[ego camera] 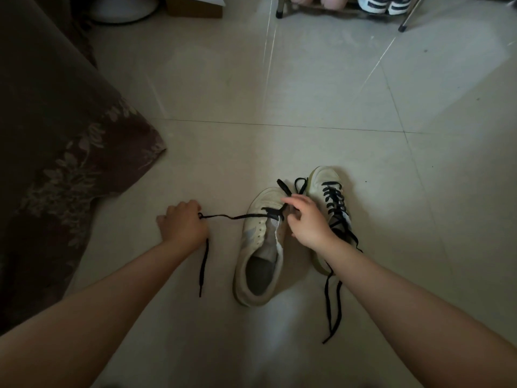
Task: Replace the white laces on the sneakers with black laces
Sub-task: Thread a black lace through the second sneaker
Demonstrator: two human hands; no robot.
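Note:
Two white sneakers stand side by side on the tiled floor. The left sneaker (261, 245) has a black lace (223, 217) threaded only through its front eyelets. My left hand (183, 222) grips one end of that lace, pulled taut to the left, and the tip hangs down below the fist. My right hand (305, 219) pinches the other end of the lace above the sneaker's toe. The right sneaker (331, 197) is laced with a black lace, and its loose ends (334, 303) trail on the floor under my right forearm.
A dark flowered cloth (64, 163) drapes over furniture at the left. At the top stands a shoe rack with metal legs (402, 25) and other shoes (383, 4). A cardboard box (193, 7) and a white object sit at the top left.

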